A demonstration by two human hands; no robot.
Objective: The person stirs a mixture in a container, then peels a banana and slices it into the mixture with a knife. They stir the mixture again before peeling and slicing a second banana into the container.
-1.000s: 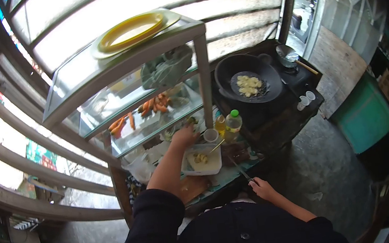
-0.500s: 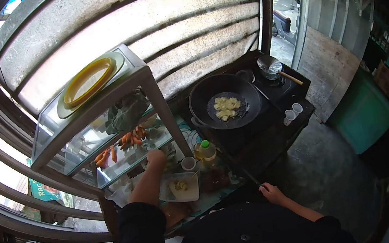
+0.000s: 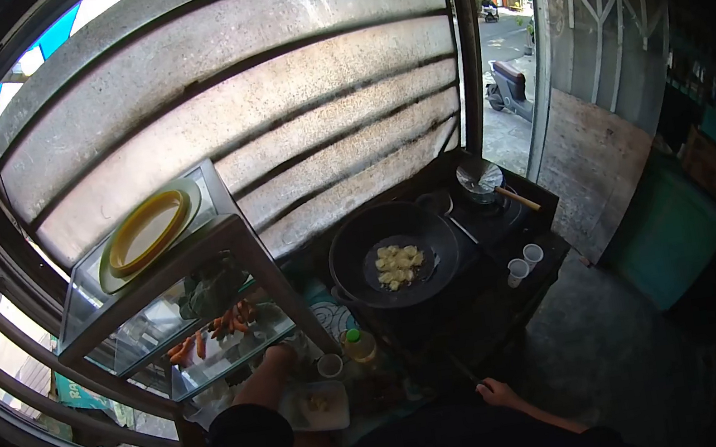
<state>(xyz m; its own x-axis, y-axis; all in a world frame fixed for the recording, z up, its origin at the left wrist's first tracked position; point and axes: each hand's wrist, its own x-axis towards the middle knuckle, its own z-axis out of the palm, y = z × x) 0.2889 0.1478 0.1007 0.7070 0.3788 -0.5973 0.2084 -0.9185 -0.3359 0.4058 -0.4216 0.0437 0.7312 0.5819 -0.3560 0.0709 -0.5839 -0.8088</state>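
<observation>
Near the stove (image 3: 476, 280), I saw the right hand (image 3: 497, 392) clasping a probably light, stiff knife (image 3: 464, 369) by its handle, the safest hold; the left hand (image 3: 277, 360), apart, had a grip I couldn't make out.

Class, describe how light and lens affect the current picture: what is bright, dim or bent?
Head view: the wall is bright, while the left hand and knife sit in shade; head view: the wall's seams look bowed, likely lens distortion, and the lower corners fall nearly black.
</observation>
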